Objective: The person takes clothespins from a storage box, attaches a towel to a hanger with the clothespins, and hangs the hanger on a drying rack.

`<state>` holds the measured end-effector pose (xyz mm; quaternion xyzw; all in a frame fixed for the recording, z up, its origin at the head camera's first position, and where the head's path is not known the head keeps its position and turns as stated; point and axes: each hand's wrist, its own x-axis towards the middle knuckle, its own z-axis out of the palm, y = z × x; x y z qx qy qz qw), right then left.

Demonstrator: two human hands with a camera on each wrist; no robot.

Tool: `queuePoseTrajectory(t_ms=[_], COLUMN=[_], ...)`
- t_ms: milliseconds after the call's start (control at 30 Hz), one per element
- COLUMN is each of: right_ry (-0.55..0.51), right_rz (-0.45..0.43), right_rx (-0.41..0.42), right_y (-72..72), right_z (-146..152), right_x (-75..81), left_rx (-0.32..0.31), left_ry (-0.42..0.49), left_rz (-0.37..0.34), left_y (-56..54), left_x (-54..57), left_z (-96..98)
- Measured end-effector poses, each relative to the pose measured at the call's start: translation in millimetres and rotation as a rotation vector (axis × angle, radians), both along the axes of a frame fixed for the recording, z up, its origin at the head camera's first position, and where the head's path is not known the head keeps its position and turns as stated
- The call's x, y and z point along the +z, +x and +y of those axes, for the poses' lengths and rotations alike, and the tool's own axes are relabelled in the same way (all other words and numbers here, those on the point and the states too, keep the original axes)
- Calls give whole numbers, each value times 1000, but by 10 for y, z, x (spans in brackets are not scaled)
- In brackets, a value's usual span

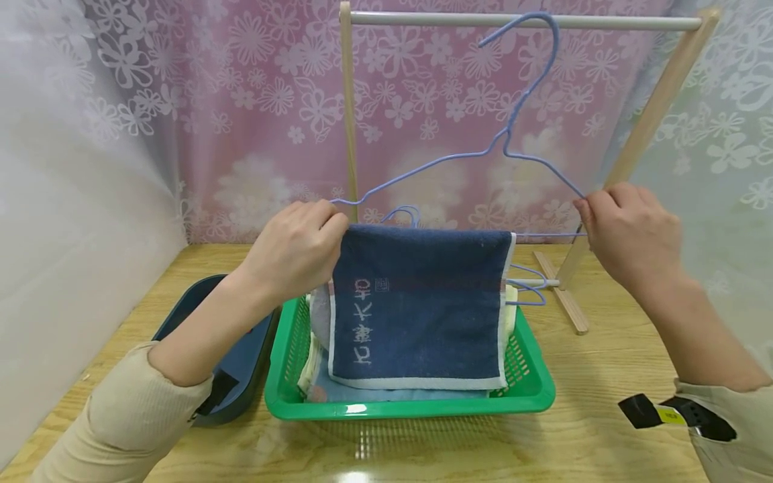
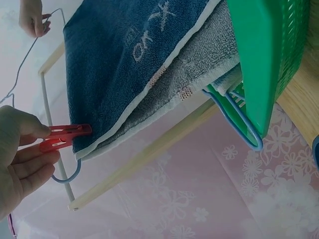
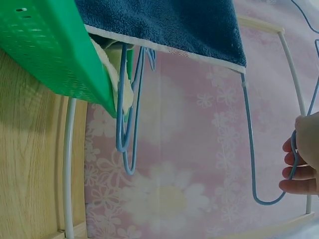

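Observation:
A dark blue towel [image 1: 423,329] with white edging and pale characters hangs folded over the lower bar of a blue wire hanger [image 1: 437,161]. At the towel's left end my left hand [image 1: 296,248] pinches a red clothespin [image 2: 62,135], whose tip lies on the towel's upper corner. The right end of the hanger is gripped by my right hand [image 1: 634,231], with fingers curled round the wire. A stretch of bare bar separates that hand from the towel. The towel's grey underside [image 2: 204,59] shows in the left wrist view.
Below the towel stands a green basket [image 1: 410,408] holding folded cloths and more blue hangers [image 1: 528,295]. To its left is a dark blue tray [image 1: 208,295], partly behind my left forearm. A wooden rack with a white rail [image 1: 423,19] rises behind, before a flowered curtain.

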<state>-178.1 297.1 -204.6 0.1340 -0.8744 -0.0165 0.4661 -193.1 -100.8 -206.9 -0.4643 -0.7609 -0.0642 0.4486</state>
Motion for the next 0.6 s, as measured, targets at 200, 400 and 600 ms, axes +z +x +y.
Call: queuePoseTrajectory(t_ms=[200,400,600], right_ry=[30,114,172], right_rz=[-59,62,254], right_rx=[69,133,93], right_y=[-3,-27,-62], right_z=[32,74,49], right_x=[13,-18,-32], left_rx=[3,-3,-7], left_ry=[2,5,7], left_rz=[8,6,4], left_y=[-3,4,-6], left_x=[5,15,19], left_z=[-5,-7,-33])
